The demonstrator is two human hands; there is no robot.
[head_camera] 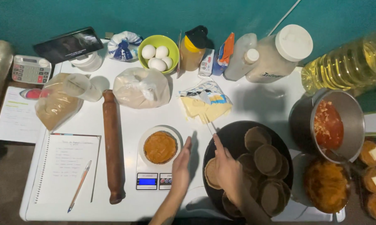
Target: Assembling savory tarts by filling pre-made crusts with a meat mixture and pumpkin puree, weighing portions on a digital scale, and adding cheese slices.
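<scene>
A flat brown dough disc [211, 173] lay at the nine o'clock edge of the round black pan [238, 133], partly under my fingers. More brown discs [268, 159] overlapped across the pan from twelve to six o'clock, all lying flat.

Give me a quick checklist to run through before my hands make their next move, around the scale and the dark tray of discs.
1. Left hand free: ok, it stands open on edge beside the kitchen scale, holding nothing.
2. Right hand on the work: ok, it rests over the brown discs at the near-left of the dark tray.
3. Right-hand grip: cannot tell, the fingers hide whatever is under them.
4. Bowl of orange dough seated on the scale: ok, it sits centred on the platform.
5. Scale switched on: ok, its display glows blue.
6. Rolling pin out of the way: ok, it lies left of the scale, apart from both hands.
</scene>
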